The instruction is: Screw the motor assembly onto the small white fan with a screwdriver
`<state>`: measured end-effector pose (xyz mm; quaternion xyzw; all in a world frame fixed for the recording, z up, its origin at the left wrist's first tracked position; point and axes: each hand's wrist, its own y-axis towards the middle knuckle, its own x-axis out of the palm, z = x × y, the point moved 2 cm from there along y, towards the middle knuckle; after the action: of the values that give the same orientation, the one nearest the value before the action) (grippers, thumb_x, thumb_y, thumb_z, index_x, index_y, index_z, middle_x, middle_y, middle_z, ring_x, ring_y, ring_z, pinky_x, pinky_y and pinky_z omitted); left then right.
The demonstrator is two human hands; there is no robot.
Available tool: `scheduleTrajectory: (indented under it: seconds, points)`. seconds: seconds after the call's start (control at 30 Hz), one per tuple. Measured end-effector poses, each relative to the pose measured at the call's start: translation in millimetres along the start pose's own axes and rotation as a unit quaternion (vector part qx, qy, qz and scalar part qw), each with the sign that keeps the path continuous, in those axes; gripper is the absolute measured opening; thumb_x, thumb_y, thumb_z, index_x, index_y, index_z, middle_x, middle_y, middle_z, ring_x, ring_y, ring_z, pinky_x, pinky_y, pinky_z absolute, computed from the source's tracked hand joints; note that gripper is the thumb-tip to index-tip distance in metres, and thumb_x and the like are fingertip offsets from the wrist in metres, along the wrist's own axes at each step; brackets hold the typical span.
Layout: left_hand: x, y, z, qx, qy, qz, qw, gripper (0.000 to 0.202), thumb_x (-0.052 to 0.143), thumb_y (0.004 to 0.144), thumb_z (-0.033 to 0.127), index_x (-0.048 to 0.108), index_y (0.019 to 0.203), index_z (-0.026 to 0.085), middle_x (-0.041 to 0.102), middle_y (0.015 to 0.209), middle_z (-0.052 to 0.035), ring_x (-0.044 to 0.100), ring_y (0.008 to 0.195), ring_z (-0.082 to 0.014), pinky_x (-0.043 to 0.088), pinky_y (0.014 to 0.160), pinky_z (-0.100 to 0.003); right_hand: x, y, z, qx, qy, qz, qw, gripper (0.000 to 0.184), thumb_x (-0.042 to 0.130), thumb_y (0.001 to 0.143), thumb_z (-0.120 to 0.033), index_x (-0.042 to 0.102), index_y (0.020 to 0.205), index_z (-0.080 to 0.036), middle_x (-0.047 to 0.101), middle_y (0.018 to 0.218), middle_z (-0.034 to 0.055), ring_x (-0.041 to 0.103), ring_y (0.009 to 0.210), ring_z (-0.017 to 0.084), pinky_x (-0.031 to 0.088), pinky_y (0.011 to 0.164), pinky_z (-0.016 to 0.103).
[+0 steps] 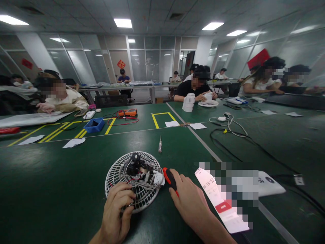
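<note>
A round white fan grille (111, 169) lies on the green table in front of me. On it sit a black motor housing (134, 164), gathered grey wires (149, 185) and a small white part (158, 178). My left hand (118, 208) is at the grille's near left edge. Its thumb and fingers are pinched together, with a tiny shiny bit at the tips too small to name. Right of the grille, my right hand (186, 193) is closed around a red-and-black handled tool (169, 178); its working end is hidden. A clear-handled screwdriver (159, 145) lies beyond the grille.
A phone showing a timer (220, 203) and a white device (271, 184) lie at right. Black cables (236, 149) cross the table there. Farther off are a blue bin (93, 125), an orange multimeter (127, 112) and a white fan body (188, 102). Several people sit working around.
</note>
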<state>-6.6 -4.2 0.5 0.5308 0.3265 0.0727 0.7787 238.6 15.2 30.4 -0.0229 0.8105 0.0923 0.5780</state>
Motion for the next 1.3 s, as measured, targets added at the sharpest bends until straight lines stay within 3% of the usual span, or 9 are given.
scheduleTrajectory:
  seconds: [0.2, 0.33, 0.47, 0.63, 0.77, 1.07, 1.3]
  points:
    - [-1.6, 3.7, 2.1, 0.000, -0.008, 0.013, 1.000, 0.016, 0.045, 0.100, 0.017, 0.059, 0.093, 0.020, 0.071, 0.084, -0.0039, 0.068, 0.096, -0.0188, 0.056, 0.091, -0.037, 4.4, -0.1, 6.3, 0.019, 0.075, 0.050, 0.996, 0.059, 0.062, 0.084, -0.016, 0.055, 0.143, -0.017, 0.075, 0.094, 0.0142, 0.071, 0.083, 0.031, 0.048, 0.067, 0.038]
    - [-3.3, 0.8, 1.3, -0.005, -0.009, 0.025, 1.000, 0.012, 0.048, 0.098, 0.014, 0.058, 0.095, 0.020, 0.071, 0.086, -0.0035, 0.068, 0.098, -0.0188, 0.055, 0.093, -0.038, -4.3, 1.6, 1.9, 0.083, 0.229, 0.037, 0.969, 0.059, 0.053, 0.089, -0.024, 0.050, 0.147, -0.016, 0.069, 0.081, 0.0048, 0.067, 0.075, 0.026, 0.047, 0.068, 0.037]
    - [-2.7, -1.8, 0.8, -0.016, -0.008, 0.027, 0.999, 0.013, 0.048, 0.096, 0.011, 0.058, 0.095, 0.020, 0.071, 0.086, -0.0035, 0.067, 0.099, -0.0194, 0.055, 0.092, -0.039, -9.0, 3.1, -5.5, 0.088, 0.468, 0.035, 0.878, 0.064, 0.055, 0.087, -0.031, 0.044, 0.149, -0.016, 0.056, 0.071, -0.0064, 0.058, 0.062, 0.017, 0.045, 0.062, 0.031]
    - [-2.1, 1.7, 3.3, -0.015, -0.007, 0.032, 0.999, 0.014, 0.049, 0.095, 0.009, 0.057, 0.095, 0.019, 0.070, 0.086, -0.0029, 0.067, 0.098, -0.0177, 0.055, 0.093, -0.036, -9.8, 1.9, -11.0, 0.072, 0.634, 0.041, 0.769, 0.075, 0.069, 0.075, -0.028, 0.043, 0.145, -0.018, 0.069, 0.090, -0.0001, 0.067, 0.079, 0.020, 0.054, 0.074, 0.034]
    - [-2.8, 5.2, 5.0, -0.024, -0.002, 0.038, 0.999, 0.015, 0.049, 0.094, 0.008, 0.058, 0.096, 0.021, 0.069, 0.085, -0.0023, 0.067, 0.097, -0.0182, 0.057, 0.089, -0.036, -10.8, 1.2, -9.8, 0.098, 0.681, 0.059, 0.723, 0.073, 0.075, 0.070, -0.026, 0.048, 0.137, -0.021, 0.072, 0.091, 0.0012, 0.070, 0.081, 0.022, 0.057, 0.075, 0.036]
    - [-2.7, 3.3, 2.4, -0.045, 0.003, 0.050, 0.998, 0.020, 0.052, 0.089, 0.002, 0.059, 0.096, 0.019, 0.070, 0.088, -0.0031, 0.067, 0.098, -0.0185, 0.057, 0.090, -0.037, -9.4, 1.4, -6.9, 0.172, 0.743, 0.121, 0.635, 0.048, 0.083, 0.070, -0.031, 0.058, 0.110, -0.022, 0.077, 0.094, 0.0055, 0.074, 0.088, 0.025, 0.061, 0.081, 0.042]
    - [-3.2, 2.6, -0.1, -0.072, 0.012, 0.072, 0.995, 0.020, 0.057, 0.088, 0.003, 0.061, 0.098, 0.019, 0.069, 0.089, -0.0025, 0.067, 0.096, -0.0184, 0.058, 0.087, -0.035, -8.3, 3.7, -2.4, 0.187, 0.736, 0.166, 0.629, 0.040, 0.089, 0.068, -0.035, 0.061, 0.093, -0.020, 0.074, 0.088, 0.0026, 0.073, 0.082, 0.023, 0.062, 0.072, 0.037]
